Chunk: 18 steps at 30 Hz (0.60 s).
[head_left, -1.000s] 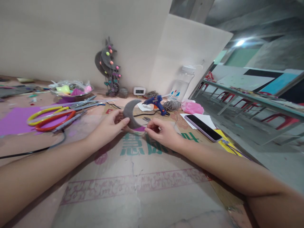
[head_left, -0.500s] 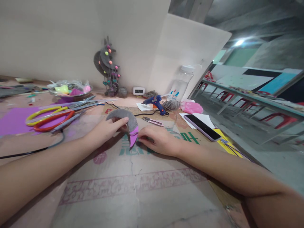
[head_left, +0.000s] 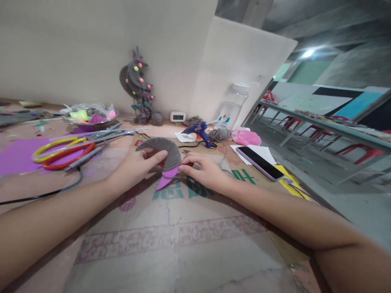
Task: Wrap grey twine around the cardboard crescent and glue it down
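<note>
A crescent moon shape (head_left: pixel 169 151) is wrapped in grey yarn over most of its length. Its lower tip (head_left: pixel 166 180) is bare purple, with a thin line of yarn crossing it. My left hand (head_left: pixel 143 160) grips the wrapped part, thumb on the face and fingers behind. At the crescent's right edge, the thumb and fingers of my right hand (head_left: pixel 203 169) are pinched together on the grey yarn; the strand itself barely shows. Beneath both hands lies a printed cardboard sheet (head_left: pixel 146 248).
Behind the hands are a blue glue gun (head_left: pixel 200 132), a yarn bundle (head_left: pixel 221 134), a clock (head_left: pixel 178 116) and a bottle (head_left: pixel 233 108). Scissors (head_left: pixel 69 152) lie left, a phone (head_left: pixel 259 162) right. A decorated grey moon (head_left: pixel 137 81) stands against the wall.
The crescent has turned, so its purple tip points down-left and more of its grey face shows. My right hand has moved up to the crescent's edge, covering the small snips.
</note>
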{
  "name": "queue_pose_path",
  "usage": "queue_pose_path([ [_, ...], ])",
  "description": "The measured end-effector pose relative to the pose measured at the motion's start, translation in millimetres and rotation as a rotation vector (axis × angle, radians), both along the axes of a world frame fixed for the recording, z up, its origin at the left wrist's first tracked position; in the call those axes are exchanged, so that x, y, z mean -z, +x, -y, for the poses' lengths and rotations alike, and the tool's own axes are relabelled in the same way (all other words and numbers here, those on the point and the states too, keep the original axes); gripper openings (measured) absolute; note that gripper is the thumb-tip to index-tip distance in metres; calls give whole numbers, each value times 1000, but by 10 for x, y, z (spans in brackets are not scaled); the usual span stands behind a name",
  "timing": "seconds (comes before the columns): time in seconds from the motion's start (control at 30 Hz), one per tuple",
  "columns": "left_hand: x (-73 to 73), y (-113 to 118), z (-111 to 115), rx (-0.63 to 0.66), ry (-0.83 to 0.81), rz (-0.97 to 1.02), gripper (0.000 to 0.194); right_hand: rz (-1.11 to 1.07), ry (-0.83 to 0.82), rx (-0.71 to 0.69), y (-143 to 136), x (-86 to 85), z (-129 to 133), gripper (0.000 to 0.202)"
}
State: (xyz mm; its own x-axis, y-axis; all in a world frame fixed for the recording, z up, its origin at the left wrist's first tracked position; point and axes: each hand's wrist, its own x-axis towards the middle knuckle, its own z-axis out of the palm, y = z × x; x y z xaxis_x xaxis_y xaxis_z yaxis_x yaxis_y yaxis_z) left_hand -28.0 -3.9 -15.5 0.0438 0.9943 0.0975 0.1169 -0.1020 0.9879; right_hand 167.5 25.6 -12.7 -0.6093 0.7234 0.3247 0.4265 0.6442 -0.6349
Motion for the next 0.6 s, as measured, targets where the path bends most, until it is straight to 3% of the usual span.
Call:
queue_pose_path([
  [0.1,31,-22,-12,6,75,-129,29,-35,-133,49,-15,-16,21,14],
  [0.23,44,-25,-17,52,90,-224,29,-34,-146,71,3,-3,23,17],
  [0.43,12,-25,-25,-68,64,-248,28,50,95,177,142,-151,-133,35],
  [0.6,34,-64,-61,-42,45,-151,34,8,291,314,452,-168,-643,20],
])
